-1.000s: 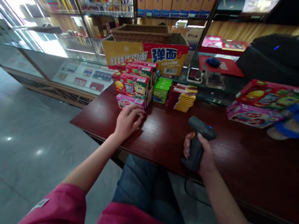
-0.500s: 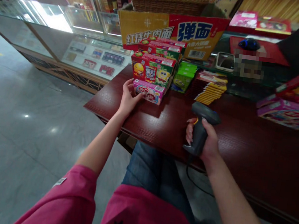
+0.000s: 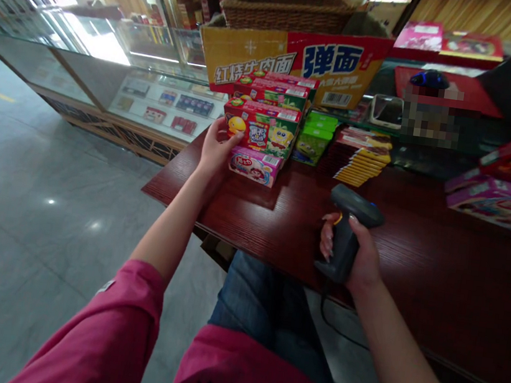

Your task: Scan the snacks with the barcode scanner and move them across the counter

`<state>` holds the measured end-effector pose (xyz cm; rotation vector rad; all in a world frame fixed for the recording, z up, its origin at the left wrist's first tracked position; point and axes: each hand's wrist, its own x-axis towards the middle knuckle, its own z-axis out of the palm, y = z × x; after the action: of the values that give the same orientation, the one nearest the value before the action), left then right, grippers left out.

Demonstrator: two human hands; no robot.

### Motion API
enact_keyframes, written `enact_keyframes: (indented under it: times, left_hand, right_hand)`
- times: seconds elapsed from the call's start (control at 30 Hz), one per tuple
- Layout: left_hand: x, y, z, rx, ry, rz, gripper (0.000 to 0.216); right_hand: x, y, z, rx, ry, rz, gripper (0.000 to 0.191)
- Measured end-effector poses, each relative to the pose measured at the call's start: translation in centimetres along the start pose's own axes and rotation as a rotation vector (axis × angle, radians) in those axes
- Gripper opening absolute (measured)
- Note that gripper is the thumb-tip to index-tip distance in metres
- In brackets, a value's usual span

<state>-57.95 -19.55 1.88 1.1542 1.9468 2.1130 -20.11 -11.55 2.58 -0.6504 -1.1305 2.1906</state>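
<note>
My left hand point(image 3: 218, 149) is at the left end of a red snack box point(image 3: 258, 130) with cartoon pictures, its thumb on the front face and its fingers around the side. Directly below that box lies a small purple box point(image 3: 255, 167) on the dark wooden counter. More red boxes are stacked behind. In my right hand point(image 3: 364, 256) is a dark grey barcode scanner point(image 3: 346, 235), held upright by its handle, with the head tilted over the counter. Its cable hangs down past the counter's edge.
Green packets point(image 3: 314, 138) and a fanned stack of yellow-edged packets point(image 3: 361, 158) lie right of the boxes. Behind stands a large noodle carton point(image 3: 250, 52) with a wicker basket point(image 3: 286, 12) on it. More red and purple boxes point(image 3: 503, 202) sit at the right. Glass display cases point(image 3: 163, 104) line the left.
My left hand has moved up from the purple box to the red box above it. The scanner stays in my right hand, and the view has shifted slightly.
</note>
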Motion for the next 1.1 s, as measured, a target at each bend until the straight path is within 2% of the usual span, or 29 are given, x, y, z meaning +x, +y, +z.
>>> enact_keyframes:
  times: [0.17, 0.33, 0.43, 0.53, 0.63, 0.77, 0.9, 1.1]
  left_hand:
    - [0.3, 1.7, -1.0, 0.014, -0.065, -0.006, 0.069]
    - [-1.5, 6.3, -1.0, 0.060, -0.021, 0.205, 0.076]
    - [-4.4, 8.8, 1.0, 0.124, -0.019, 0.347, 0.076]
    - [-8.2, 10.4, 4.6, 0.165, -0.114, 0.444, 0.064]
    - [-11.8, 10.8, 8.5, 0.215, -0.243, 0.515, 0.042]
    - [-14.4, 9.9, 12.3, 0.219, -0.265, 0.531, 0.038]
    - [-15.0, 8.9, 13.3, 0.249, -0.325, 0.536, 0.035]
    - [-15.2, 9.0, 13.1, 0.309, -0.377, 0.561, 0.034]
  right_hand:
    - [0.1, 0.0, -0.1, 0.004, -0.040, 0.004, 0.030]
    - [-0.2, -0.2, -0.3, 0.082, -0.027, 0.008, 0.029]
    - [-0.7, -0.5, -1.0, 0.111, -0.014, -0.016, 0.030]
    - [-1.7, -1.2, -2.8, 0.113, 0.020, -0.037, 0.033]
    - [-3.2, -2.4, -5.6, 0.090, 0.059, -0.034, 0.033]
    - [-5.6, -4.6, -9.6, 0.044, 0.029, 0.059, 0.034]
    - [-7.0, -5.5, -11.5, 0.057, 0.021, 0.111, 0.038]
    - [-7.1, -5.1, -11.0, 0.016, 0.023, 0.213, 0.044]
